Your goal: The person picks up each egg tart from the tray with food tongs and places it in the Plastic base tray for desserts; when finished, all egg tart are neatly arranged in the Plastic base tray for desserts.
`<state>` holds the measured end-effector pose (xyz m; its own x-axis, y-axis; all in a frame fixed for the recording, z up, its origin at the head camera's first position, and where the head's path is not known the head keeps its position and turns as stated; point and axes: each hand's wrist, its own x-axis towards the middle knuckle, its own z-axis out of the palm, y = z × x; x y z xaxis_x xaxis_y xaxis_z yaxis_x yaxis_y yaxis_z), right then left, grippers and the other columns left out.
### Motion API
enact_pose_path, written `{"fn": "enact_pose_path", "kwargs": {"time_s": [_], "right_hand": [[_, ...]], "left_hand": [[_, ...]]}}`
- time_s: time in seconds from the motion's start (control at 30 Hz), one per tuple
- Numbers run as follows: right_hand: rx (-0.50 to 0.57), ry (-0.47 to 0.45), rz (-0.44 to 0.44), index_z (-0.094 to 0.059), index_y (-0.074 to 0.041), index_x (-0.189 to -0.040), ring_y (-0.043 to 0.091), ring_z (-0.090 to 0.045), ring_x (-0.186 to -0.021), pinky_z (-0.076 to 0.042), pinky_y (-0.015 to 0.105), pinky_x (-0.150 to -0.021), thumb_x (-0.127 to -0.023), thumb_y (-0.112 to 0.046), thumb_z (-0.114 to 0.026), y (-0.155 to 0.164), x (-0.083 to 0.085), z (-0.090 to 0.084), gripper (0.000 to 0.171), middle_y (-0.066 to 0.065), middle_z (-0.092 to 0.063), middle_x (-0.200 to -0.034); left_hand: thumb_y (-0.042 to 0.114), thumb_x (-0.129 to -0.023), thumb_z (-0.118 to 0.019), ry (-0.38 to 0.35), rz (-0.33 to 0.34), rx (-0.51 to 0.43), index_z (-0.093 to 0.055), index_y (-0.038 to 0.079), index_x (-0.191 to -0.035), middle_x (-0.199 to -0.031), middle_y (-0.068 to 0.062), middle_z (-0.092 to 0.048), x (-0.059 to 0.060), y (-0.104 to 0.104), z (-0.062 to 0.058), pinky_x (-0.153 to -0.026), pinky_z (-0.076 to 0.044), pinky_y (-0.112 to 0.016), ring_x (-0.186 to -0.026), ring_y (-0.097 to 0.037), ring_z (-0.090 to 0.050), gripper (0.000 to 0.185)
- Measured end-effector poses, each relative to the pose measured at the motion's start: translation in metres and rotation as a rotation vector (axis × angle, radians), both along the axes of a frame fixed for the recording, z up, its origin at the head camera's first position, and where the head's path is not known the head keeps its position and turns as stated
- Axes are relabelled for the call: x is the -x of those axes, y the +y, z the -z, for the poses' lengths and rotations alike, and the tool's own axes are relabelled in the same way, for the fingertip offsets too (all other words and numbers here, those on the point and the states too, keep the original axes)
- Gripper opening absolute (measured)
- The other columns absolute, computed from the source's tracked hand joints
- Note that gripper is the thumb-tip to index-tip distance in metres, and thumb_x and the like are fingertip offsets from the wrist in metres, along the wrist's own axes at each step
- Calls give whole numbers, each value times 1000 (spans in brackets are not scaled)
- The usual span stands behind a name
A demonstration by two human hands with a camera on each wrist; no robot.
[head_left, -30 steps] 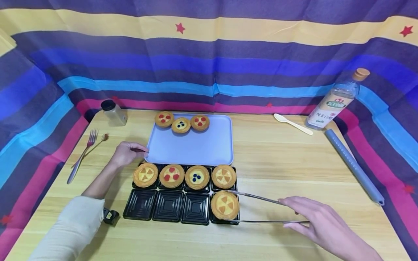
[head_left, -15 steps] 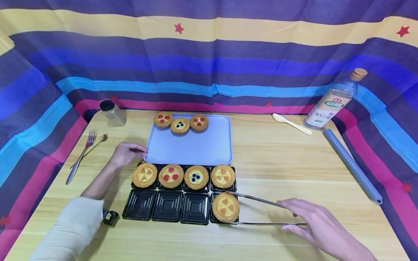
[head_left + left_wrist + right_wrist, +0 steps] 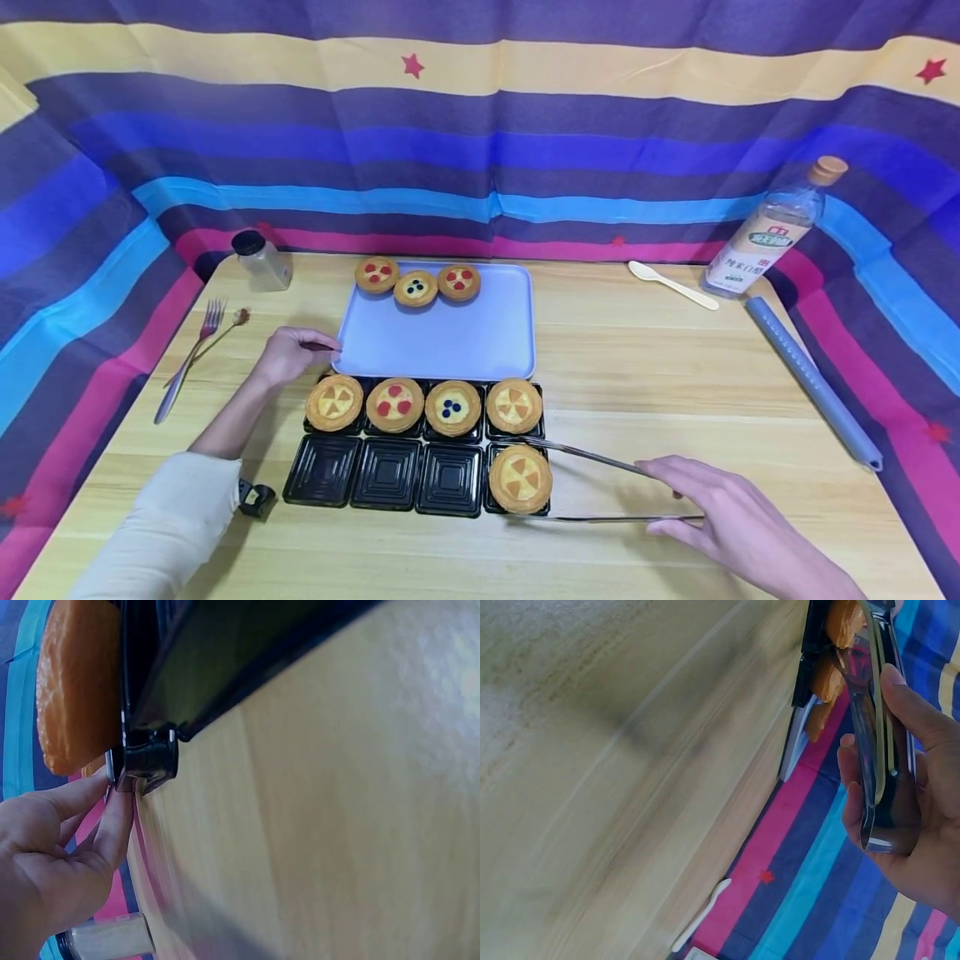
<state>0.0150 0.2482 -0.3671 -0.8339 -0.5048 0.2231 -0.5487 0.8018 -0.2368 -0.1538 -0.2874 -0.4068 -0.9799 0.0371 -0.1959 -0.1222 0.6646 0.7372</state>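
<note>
Right hand (image 3: 723,504) grips the metal tongs (image 3: 880,742), arms parted wide, and between them the tart with 3 orange wedges (image 3: 521,479) sits in the front-right black container base (image 3: 492,505)! Left hand (image 3: 292,354) pinches the lavender tray's (image 3: 438,337) left rim. Smart play: slide both arms straight back, level, brushing neither this crust nor the tart behind (image 3: 514,406).

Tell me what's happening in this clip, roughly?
A person's right hand holds metal tongs, their arms either side of a tart in the near row's rightmost black container. The left hand pinches the left edge of a lilac tray bearing three tarts. All four far-row containers bear tarts; three near-row containers hold none.
</note>
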Motion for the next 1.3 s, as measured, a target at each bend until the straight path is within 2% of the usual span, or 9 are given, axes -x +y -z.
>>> {"fn": "enact_pose_path", "kwargs": {"time_s": [0.13, 0.4, 0.67, 0.87, 1.0, 1.13, 1.3], "right_hand": [[23, -43, -9, -65, -23, -116, 0, -63, -82, -54, 22, -66, -67, -40, -83, -2, 1, -4, 55, -12, -68, -107], [82, 62, -98, -64, -20, -119, -4, -60, -79, -46, 6, -73, -65, -35, -85, -7, 10, -12, 60, -10, -68, -108], [79, 43, -86, -64, -20, -119, -6, -55, -78, -51, 18, -65, -70, -37, -82, -23, 30, -29, 55, -8, -68, -109], [112, 29, -72, -65, -14, -119, -3, -54, -75, -48, 19, -59, -69, -30, -83, -30, 55, -33, 56, -4, -69, -107], [114, -36, -54, -63, -11, -121, 3, -58, -75, -49, 20, -59, -73, -32, -80, -37, 80, -31, 55, 0, -69, -109], [83, -91, -44, -62, -10, -124, 7, -60, -76, -50, 22, -62, -77, -34, -78, -48, 106, -27, 55, 4, -69, -113], [62, -82, -54, -61, -8, -124, 9, -60, -72, -50, 26, -61, -77, -34, -78, -65, 133, -25, 56, 7, -69, -112]], "left_hand": [[10, -84, -70, 3, -3, 6, -70, -2, -106, -106, -21, -70, 0, 0, 1, -71, -53, -19, -76, -1, -62, 25], [8, -84, -70, 8, -3, -12, -69, -3, -107, -106, -22, -69, 0, 1, 2, -71, -53, -20, -76, 0, -61, 26], [6, -84, -70, 14, -2, -14, -69, -3, -106, -105, -22, -70, -2, 0, 2, -70, -53, -19, -75, 0, -61, 25], [7, -84, -69, -1, 19, -23, -68, -4, -107, -104, -22, -70, -1, 1, 0, -71, -53, -20, -76, 0, -61, 25], [9, -85, -69, 5, 21, -2, -69, -3, -106, -101, -20, -71, 1, 1, 0, -71, -52, -20, -76, 0, -60, 25], [8, -85, -69, 1, 19, -31, -68, -4, -108, -103, -21, -70, 1, 0, 3, -71, -52, -17, -76, 1, -61, 25], [8, -85, -69, 3, 14, -33, -68, -4, -108, -104, -21, -70, 0, -1, 4, -71, -52, -17, -77, 1, -61, 25]]}}
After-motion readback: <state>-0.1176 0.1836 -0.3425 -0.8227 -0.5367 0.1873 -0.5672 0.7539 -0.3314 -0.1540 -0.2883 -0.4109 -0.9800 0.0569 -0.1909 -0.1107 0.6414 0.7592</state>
